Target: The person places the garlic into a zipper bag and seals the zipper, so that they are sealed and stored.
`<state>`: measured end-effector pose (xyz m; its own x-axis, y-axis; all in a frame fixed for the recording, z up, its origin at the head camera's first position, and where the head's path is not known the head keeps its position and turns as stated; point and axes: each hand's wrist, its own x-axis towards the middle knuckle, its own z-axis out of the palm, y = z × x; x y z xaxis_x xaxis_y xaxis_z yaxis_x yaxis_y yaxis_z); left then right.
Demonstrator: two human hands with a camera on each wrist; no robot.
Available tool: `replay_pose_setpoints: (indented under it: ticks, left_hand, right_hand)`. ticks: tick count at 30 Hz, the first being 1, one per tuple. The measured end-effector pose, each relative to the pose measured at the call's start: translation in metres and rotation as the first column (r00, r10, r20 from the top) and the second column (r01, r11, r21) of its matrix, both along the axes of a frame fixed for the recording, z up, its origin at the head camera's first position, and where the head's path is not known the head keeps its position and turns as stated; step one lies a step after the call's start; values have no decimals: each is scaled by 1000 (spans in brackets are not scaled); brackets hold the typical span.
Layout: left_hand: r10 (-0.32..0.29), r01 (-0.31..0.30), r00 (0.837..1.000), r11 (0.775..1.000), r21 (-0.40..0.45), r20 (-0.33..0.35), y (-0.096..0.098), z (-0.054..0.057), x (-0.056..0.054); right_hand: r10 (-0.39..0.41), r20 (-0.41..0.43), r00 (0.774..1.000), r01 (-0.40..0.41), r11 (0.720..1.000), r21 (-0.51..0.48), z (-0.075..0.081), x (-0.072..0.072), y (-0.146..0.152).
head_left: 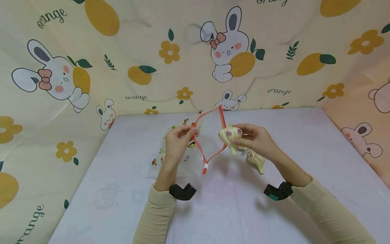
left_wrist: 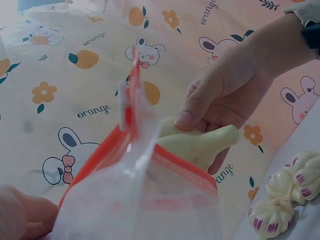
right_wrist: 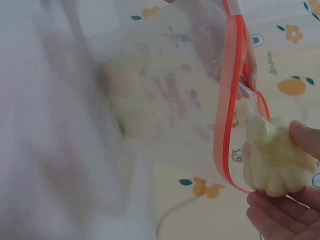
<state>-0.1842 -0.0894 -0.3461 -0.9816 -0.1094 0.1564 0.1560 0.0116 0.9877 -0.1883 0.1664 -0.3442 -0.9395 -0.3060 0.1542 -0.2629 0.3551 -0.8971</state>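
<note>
My left hand [head_left: 178, 142] pinches the left rim of a clear zip bag [head_left: 179, 166] with cartoon prints and a red-orange zip edge. Its mouth stands spread wide, and a white slider [head_left: 205, 165] sits at the near end. In my right hand [head_left: 259, 138] is a cream garlic bulb [head_left: 230, 133] with purple marks, gripped by fingers and thumb at the right side of the mouth. The right wrist view shows this garlic bulb [right_wrist: 277, 157] beside the red rim, with a blurred pale shape [right_wrist: 125, 95] behind the film. Only part of my left hand [left_wrist: 25, 215] shows in its wrist view.
More garlic bulbs [head_left: 256, 161] lie on the white table [head_left: 219, 210] below and right of my right hand; the left wrist view shows several garlic bulbs [left_wrist: 272, 218] clustered there. A rabbit-and-orange printed cloth [head_left: 182, 78] hangs behind the table.
</note>
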Motion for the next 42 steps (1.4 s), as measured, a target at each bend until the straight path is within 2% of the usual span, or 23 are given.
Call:
replay_pose_setpoints:
  ticks: [12,23,32,42]
  left_hand:
    - [-5,5,1000,1000,-10,13,-1,-2,-1]
    - [-7,7,999,1000,-14,32,-1,-1,0]
    - [-5,6,1000,1000,-24,29,-1,-1,-1]
    - [-8,8,1000,1000,-29,12,-1,0,0]
  right_hand:
    - [-72,-11,997,72,997,0,-1,-2,-10]
    - [-135,-24,991,136,988,73,-4,-5,-16]
    - [-201,-43,979,206,966,159,-4,-8,-24]
    - [-243,-13,970,241,954,179,-6,-11,-30]
